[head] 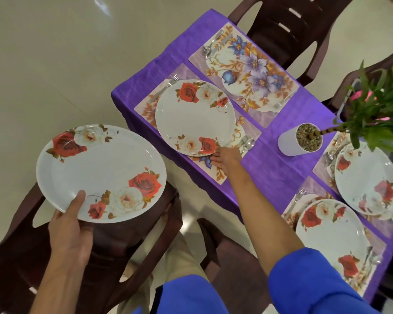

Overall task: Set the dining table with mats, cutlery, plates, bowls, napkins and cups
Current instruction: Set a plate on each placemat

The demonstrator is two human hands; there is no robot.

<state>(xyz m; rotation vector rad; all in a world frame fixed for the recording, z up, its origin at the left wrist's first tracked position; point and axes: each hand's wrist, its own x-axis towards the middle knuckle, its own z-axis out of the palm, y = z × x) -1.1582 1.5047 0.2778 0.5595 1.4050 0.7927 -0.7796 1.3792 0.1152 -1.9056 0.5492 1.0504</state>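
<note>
Holding steady: a spare plate [100, 173] is being gripped at its near rim by the left hand [70, 232], thumb on top, fingers under, out over a chair [132, 245], off the table. Right hand [225, 157] is being rested w/ loose fingers at the near edge of a plate already laid on a mat [218, 175]; nothing grasped. Plates are being judged stiff, light-ish, glossy, so slippery and chippable. Rim grip w/ support beneath is being advised. One far mat [243, 73] is lacking a plate.
</note>
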